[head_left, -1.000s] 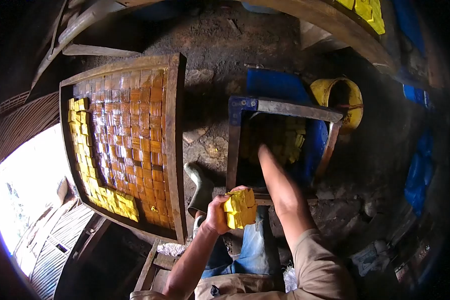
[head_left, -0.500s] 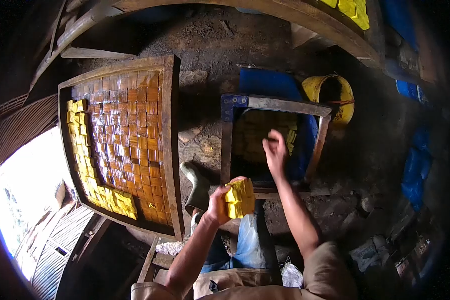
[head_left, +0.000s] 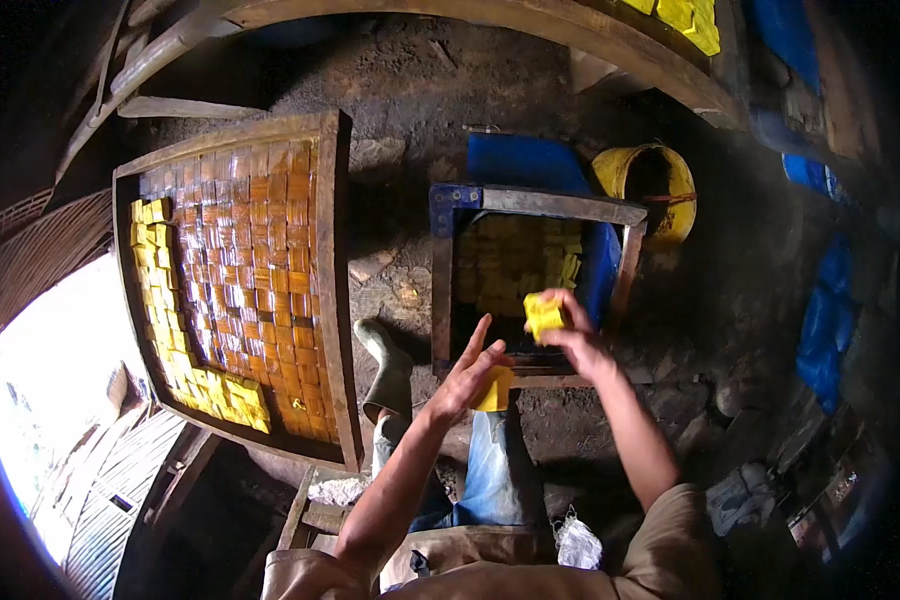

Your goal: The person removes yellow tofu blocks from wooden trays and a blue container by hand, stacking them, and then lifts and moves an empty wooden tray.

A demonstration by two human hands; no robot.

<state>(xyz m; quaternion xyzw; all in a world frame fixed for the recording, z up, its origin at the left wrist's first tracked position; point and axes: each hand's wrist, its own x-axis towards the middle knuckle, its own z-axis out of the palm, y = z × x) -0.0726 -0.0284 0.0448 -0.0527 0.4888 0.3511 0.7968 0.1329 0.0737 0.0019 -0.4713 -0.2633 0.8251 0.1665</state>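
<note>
My left hand (head_left: 468, 380) has its thumb and a finger raised, with a yellow block (head_left: 493, 390) against its palm side, above my knee. Several yellow blocks (head_left: 544, 314) are in my right hand (head_left: 576, 335), over the near right part of a wood-framed container (head_left: 560, 205). More yellow blocks (head_left: 525, 262) lie in dark shade inside that container, which has a blue lining. To the left, a woven tray (head_left: 260, 250) with a wooden frame holds rows of yellow blocks (head_left: 163, 285) along its left and near edges.
A yellow bucket (head_left: 676, 205) lies behind the container at the right. My boot (head_left: 389, 372) rests between tray and container. A wooden beam (head_left: 530, 35) curves across the top, with yellow blocks (head_left: 690, 20) beyond it. Blue plastic (head_left: 825, 330) hangs at the right.
My right hand has come out of the container, toward me, with yellow blocks in it. My left hand has loosened its fingers around its yellow pieces, and fewer of them show.
</note>
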